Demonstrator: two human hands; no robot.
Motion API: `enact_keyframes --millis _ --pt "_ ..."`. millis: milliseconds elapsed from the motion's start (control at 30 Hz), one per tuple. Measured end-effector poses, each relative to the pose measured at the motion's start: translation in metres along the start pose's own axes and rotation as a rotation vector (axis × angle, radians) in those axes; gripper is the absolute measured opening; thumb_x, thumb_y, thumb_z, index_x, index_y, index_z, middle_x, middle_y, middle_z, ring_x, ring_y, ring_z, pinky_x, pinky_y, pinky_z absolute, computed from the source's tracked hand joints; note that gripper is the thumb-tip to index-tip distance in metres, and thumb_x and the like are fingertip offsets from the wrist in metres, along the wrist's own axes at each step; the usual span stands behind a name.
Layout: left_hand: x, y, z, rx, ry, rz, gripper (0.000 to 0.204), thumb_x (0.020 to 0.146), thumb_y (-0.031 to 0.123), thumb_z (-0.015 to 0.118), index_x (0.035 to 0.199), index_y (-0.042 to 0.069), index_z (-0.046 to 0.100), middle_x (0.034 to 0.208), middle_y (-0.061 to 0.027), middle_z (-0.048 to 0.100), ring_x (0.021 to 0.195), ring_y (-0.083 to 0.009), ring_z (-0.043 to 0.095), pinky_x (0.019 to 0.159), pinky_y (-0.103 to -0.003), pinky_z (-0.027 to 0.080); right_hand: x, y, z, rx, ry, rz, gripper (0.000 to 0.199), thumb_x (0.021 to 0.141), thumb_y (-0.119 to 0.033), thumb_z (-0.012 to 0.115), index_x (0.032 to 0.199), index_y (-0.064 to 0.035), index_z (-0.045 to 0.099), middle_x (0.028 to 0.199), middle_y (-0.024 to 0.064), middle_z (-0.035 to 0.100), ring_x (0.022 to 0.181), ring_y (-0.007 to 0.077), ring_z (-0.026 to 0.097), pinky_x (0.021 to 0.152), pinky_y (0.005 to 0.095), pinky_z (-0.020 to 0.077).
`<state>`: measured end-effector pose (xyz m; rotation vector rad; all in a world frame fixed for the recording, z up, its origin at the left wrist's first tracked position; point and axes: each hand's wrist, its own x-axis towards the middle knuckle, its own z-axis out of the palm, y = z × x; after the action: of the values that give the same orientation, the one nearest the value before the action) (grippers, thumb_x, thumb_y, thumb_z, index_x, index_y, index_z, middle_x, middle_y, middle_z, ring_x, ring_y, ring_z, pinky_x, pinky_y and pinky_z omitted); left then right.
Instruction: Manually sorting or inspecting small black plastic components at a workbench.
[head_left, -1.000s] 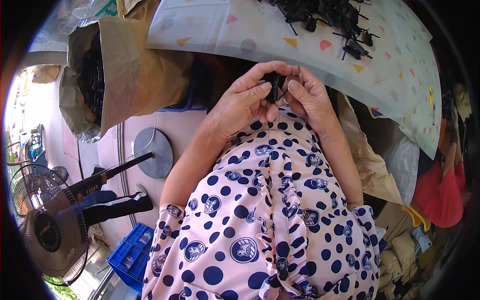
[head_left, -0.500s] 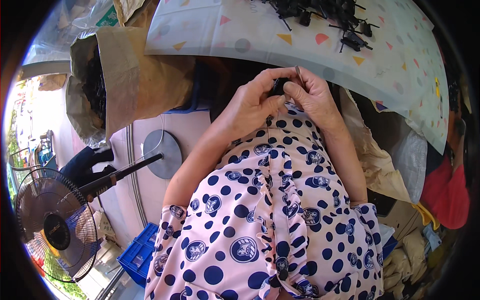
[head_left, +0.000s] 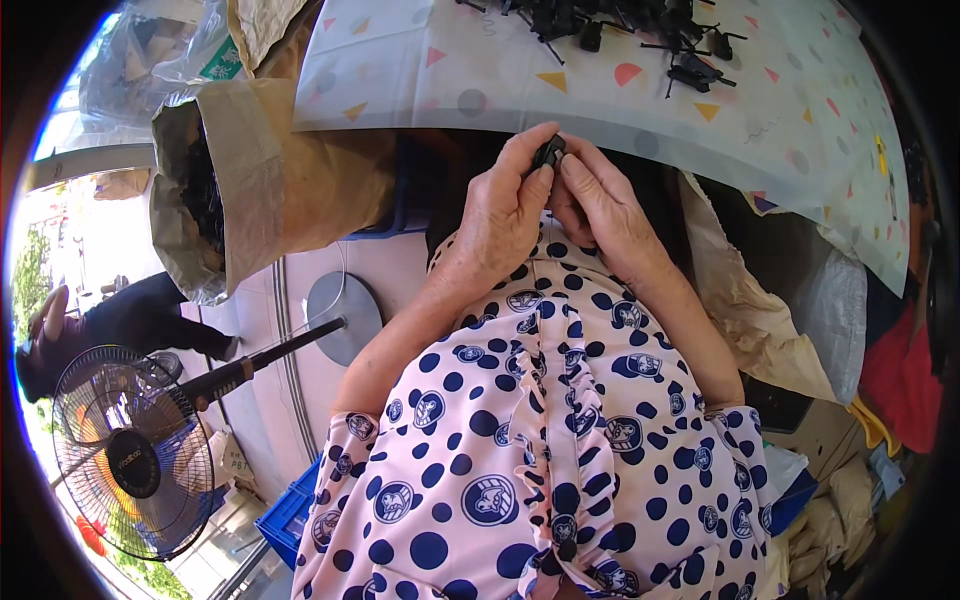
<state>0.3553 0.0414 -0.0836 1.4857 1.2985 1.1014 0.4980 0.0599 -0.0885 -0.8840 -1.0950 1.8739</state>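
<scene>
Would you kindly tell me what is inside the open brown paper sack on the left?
In the mouth of the brown paper sack, crowded dark pieces show. The sack's walls cover whatever lies deeper, so what fills the rest cannot be seen.

So the surface (head_left: 420, 85) is done up in colorful shapes, a fan (head_left: 131, 462) is parked on pale floor (head_left: 405, 262), left side's kinda flooded with daylight (head_left: 95, 222).
</scene>
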Motion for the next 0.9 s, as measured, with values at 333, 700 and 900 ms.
enact_keyframes --millis 333,700,900 --pt "0.000 -0.001 0.001 0.041 0.033 0.083 0.032 0.091 -0.001 0.049 0.123 0.001 0.050 0.100 -0.0169 0.063 0.083 -0.0227 0.063 0.075 -0.028 0.049 0.002 0.003 0.005 0.000 0.019 0.025 0.029 0.100 -0.024 0.042 0.123 -0.0065 0.047 0.059 -0.0062 0.039 0.044 0.0026 0.030 0.040 0.0187 0.0213" --pt "0.000 -0.014 -0.004 0.226 0.057 0.113 0.040 0.084 -0.008 0.051 0.124 0.002 0.050 0.102 -0.0169 0.062 0.080 -0.0269 0.063 0.073 -0.031 0.051 0.009 -0.007 0.001 -0.016 -0.012 0.188 0.027 0.099 -0.021 0.045 0.124 -0.0102 0.050 0.057 -0.0052 0.040 0.044 0.0035 0.033 0.038 0.0201 0.0255" --pt "0.006 -0.012 -0.011 -0.491 -0.094 -0.315 0.033 0.097 0.005 0.042 0.130 0.007 0.045 0.100 -0.0117 0.061 0.088 -0.0194 0.064 0.074 -0.025 0.052 0.007 -0.034 -0.058 -1.011 0.387 -0.417 0.031 0.091 -0.015 0.057 0.121 -0.0083 0.051 0.062 0.0020 0.049 0.054 0.0115 0.044 0.051 0.0268 0.0397"
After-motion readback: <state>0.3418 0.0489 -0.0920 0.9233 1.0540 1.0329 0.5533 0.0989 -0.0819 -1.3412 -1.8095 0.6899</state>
